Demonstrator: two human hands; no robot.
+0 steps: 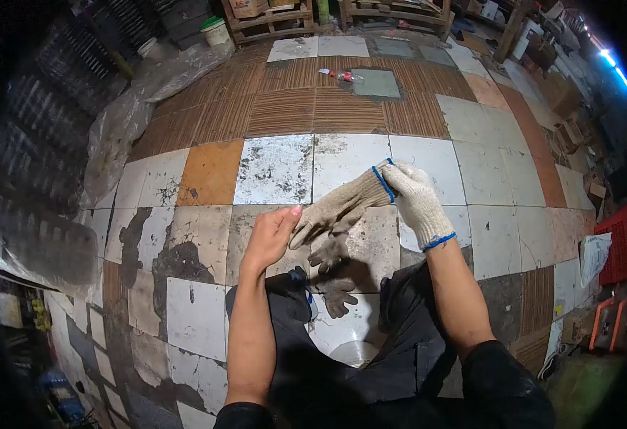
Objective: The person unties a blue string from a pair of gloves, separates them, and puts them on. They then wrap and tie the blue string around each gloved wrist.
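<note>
A soiled beige knit work glove (342, 200) with a blue-edged cuff is stretched between my two hands. My left hand (270, 236) is bare and pinches its finger end between thumb and fingers. My right hand (413, 193) wears a whitish knit glove with a blue cuff and grips the held glove at its blue cuff edge. Below it, between my knees, show the grey fingers of a dirty glove (329, 252) and, lower, another dirty glove (338, 297).
Mixed worn tiles (278, 168) cover the floor. A plastic bottle (346, 76) lies ahead. Plastic sheeting (124, 121) and a green-lidded bucket (215, 32) are at the left; a red crate (619, 239) stands at the right. Wooden pallets (270, 25) line the back.
</note>
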